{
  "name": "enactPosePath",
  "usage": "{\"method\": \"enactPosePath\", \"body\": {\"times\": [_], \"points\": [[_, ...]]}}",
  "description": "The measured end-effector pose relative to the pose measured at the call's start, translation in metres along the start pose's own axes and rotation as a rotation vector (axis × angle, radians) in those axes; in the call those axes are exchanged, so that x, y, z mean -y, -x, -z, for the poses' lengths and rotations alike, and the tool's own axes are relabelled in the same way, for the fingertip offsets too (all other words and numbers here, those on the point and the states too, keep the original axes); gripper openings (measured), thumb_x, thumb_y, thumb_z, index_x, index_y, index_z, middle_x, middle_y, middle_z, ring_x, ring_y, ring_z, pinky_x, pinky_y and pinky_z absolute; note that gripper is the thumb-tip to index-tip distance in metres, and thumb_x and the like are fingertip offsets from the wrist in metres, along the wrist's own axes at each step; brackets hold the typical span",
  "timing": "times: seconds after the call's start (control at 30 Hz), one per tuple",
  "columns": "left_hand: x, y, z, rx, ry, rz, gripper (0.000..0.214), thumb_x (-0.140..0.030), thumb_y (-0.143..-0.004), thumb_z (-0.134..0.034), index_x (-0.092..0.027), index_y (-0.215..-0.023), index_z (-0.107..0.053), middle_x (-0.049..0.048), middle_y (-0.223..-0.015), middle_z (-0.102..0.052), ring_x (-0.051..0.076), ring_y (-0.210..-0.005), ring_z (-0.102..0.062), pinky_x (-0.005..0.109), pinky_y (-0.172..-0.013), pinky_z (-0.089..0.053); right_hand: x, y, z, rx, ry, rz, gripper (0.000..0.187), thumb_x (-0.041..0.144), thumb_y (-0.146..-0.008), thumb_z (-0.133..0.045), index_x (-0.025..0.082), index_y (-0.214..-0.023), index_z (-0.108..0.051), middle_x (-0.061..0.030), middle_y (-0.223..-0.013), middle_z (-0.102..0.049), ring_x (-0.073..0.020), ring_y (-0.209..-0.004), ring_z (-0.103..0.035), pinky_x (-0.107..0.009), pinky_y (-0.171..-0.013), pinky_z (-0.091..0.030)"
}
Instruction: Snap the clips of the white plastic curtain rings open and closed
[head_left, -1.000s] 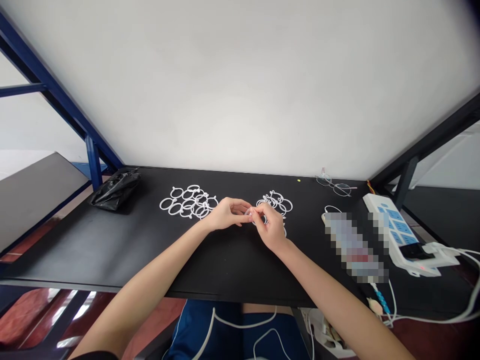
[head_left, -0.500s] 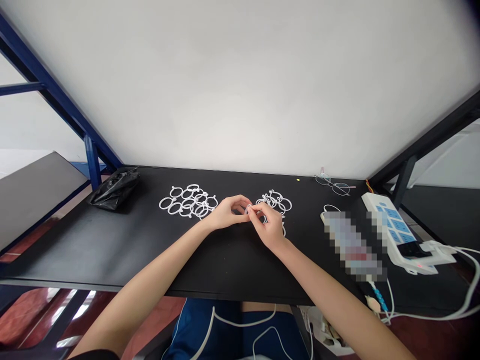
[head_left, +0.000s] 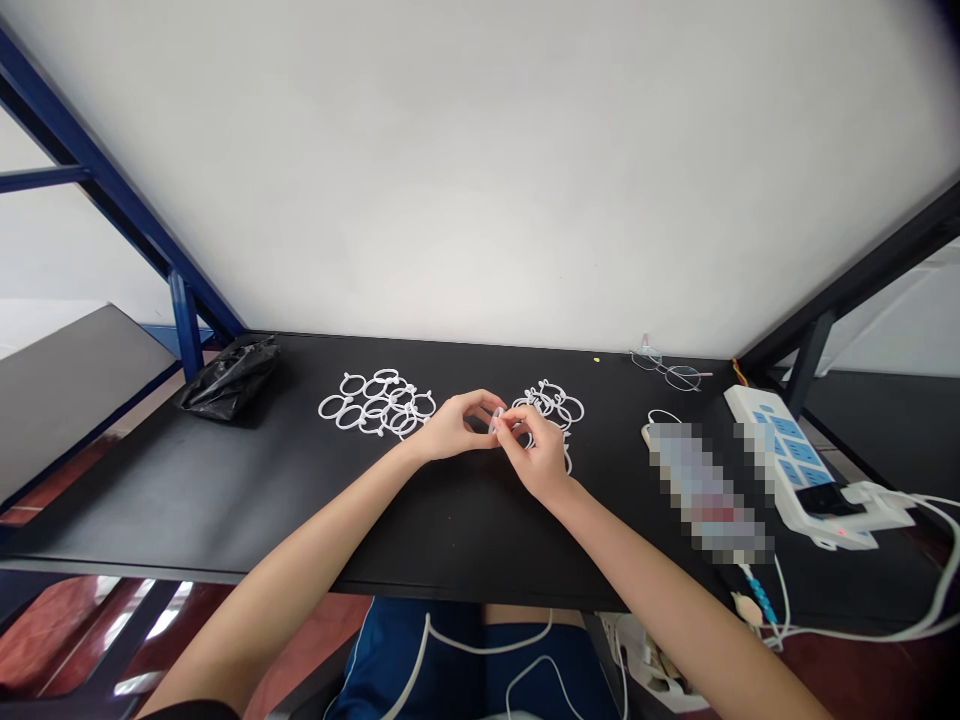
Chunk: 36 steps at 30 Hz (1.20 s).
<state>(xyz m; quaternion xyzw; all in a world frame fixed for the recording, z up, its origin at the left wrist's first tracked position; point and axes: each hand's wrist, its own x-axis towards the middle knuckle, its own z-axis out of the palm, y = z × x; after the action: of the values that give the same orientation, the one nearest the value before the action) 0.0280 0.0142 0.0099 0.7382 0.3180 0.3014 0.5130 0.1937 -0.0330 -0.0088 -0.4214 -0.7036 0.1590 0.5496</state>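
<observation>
Between my two hands is a white ring (head_left: 494, 420), mostly covered by fingers and seen nearly edge-on. My left hand (head_left: 459, 424) pinches its left side with thumb and fingers curled. From the right, my right hand (head_left: 537, 450) grips the same ring between thumb and forefinger. Left of my hands, a spread of white rings with small eyelets (head_left: 375, 405) lies on the black table (head_left: 420, 530). Another cluster of white rings (head_left: 568, 408) lies beyond and partly under my right hand.
A crumpled black plastic bag (head_left: 232, 378) sits at the table's left end. To the right are eyeglasses (head_left: 681, 377), a blurred-out phone (head_left: 701, 490) with a cable, and a white power strip (head_left: 787, 450) with plugs. A pale wall (head_left: 480, 200) rises behind the table.
The fingers have shifted very slightly around the white ring, and a little more of it shows. Both ring clusters lie as before.
</observation>
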Motion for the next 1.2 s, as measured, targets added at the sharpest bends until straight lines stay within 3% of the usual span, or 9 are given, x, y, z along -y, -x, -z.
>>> {"method": "enactPosePath", "body": {"times": [0.33,0.53,0.7,0.9,1.0,1.2], "points": [[0.0001,-0.0002,-0.0002,-0.006,-0.016,0.0,0.037,-0.026,-0.074,-0.073,-0.017,-0.107,-0.059,0.0081,-0.109,-0.064,0.016,-0.09,-0.063,0.019,-0.058,-0.045,0.0001,0.0003,-0.0002,-0.01,-0.01,-0.01,0.004,0.022,-0.089,-0.058,0.021,-0.085,-0.058,-0.0019,-0.078,-0.065,-0.0143,-0.067,-0.065,-0.027,-0.057,-0.056],[0.0017,0.0001,-0.0005,-0.047,-0.027,-0.024,0.049,-0.029,-0.074,-0.073,-0.02,-0.118,-0.054,0.0102,-0.118,-0.059,0.019,-0.1,-0.061,0.017,-0.056,-0.045,0.0016,-0.0009,-0.0002,-0.001,-0.01,-0.017,0.005,0.023,-0.089,-0.057,0.021,-0.084,-0.057,-0.0016,-0.078,-0.064,-0.0138,-0.067,-0.064,-0.027,-0.057,-0.055],[-0.0027,0.0008,-0.0001,-0.013,-0.065,-0.061,0.031,-0.03,-0.081,-0.066,-0.018,-0.108,-0.058,0.009,-0.112,-0.06,0.019,-0.1,-0.059,0.018,-0.056,-0.046,0.0009,-0.0008,0.0,0.003,-0.008,-0.016,0.005,0.023,-0.089,-0.057,0.021,-0.085,-0.057,-0.002,-0.079,-0.065,-0.0142,-0.068,-0.065,-0.027,-0.058,-0.056],[-0.0027,0.0048,0.0023,-0.077,-0.516,-0.182,0.026,-0.033,-0.09,-0.055,-0.021,-0.113,-0.057,0.007,-0.106,-0.062,0.017,-0.089,-0.061,0.027,-0.07,-0.051,-0.0029,-0.001,-0.0014,0.026,0.019,-0.063,0.009,0.024,-0.087,-0.058,0.021,-0.095,-0.058,-0.004,-0.085,-0.067,-0.0155,-0.071,-0.067,-0.027,-0.056,-0.056],[0.0002,0.0055,0.0023,-0.101,-0.683,-0.243,0.031,-0.034,-0.094,-0.049,-0.021,-0.122,-0.054,0.0093,-0.116,-0.06,0.02,-0.098,-0.061,0.031,-0.079,-0.052,-0.0037,-0.0012,-0.002,0.049,0.021,-0.081,0.008,0.024,-0.087,-0.057,0.021,-0.095,-0.058,-0.0047,-0.087,-0.067,-0.0167,-0.076,-0.068,-0.027,-0.057,-0.057],[0.003,0.0055,0.0025,-0.119,-0.938,-0.205,0.041,-0.038,-0.098,-0.04,-0.018,-0.132,-0.047,0.0119,-0.116,-0.056,0.022,-0.097,-0.06,0.031,-0.071,-0.053,-0.0037,-0.0014,-0.002,0.077,0.031,-0.102,0.01,0.022,-0.088,-0.057,0.021,-0.097,-0.058,-0.0053,-0.091,-0.068,-0.0181,-0.083,-0.068,-0.028,-0.061,-0.058]]}}
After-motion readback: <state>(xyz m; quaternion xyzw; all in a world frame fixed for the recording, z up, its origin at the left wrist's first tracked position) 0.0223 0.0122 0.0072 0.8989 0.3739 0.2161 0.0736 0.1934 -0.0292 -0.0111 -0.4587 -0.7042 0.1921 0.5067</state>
